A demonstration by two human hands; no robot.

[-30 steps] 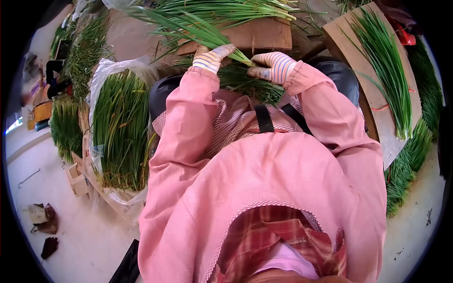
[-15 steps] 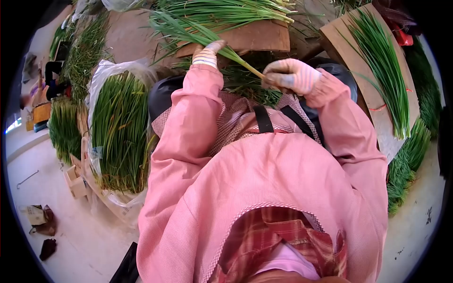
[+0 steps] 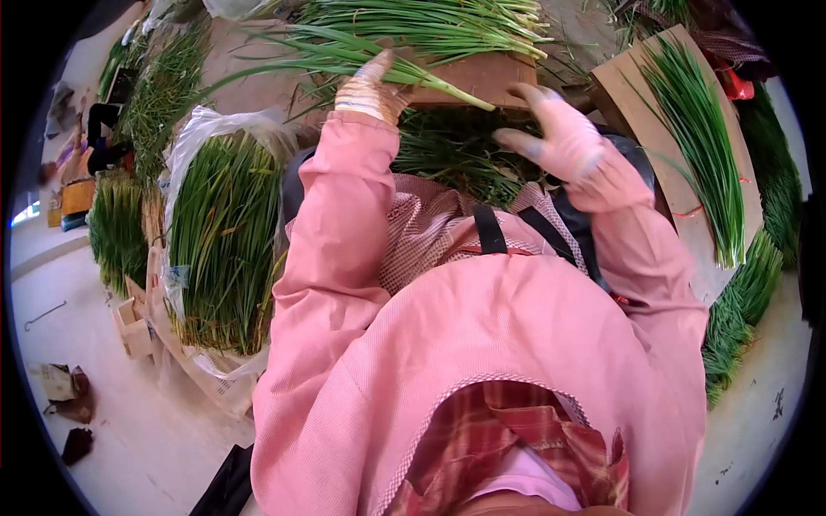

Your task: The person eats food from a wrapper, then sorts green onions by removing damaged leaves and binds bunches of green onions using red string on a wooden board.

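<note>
My left hand, in a striped glove, is closed around a small bunch of garlic chives. Its pale stem ends point right and its long leaves trail to the left. My right hand, gloved too, is apart from the stems, thumb and fingers spread with nothing between them. Just beyond both hands, a larger pile of garlic chives lies on a brown board. Below the hands, loose green leaves lie over my lap.
A plastic-lined crate packed with upright chives stands at left. On a slanted board at right rests another bunch, with red ties near it. More green bundles lie beyond. A person is at far left.
My right hand has let go of the stem ends and opened, moving slightly up and right. My left hand has shifted up a little with the bunch, now lying flatter.
</note>
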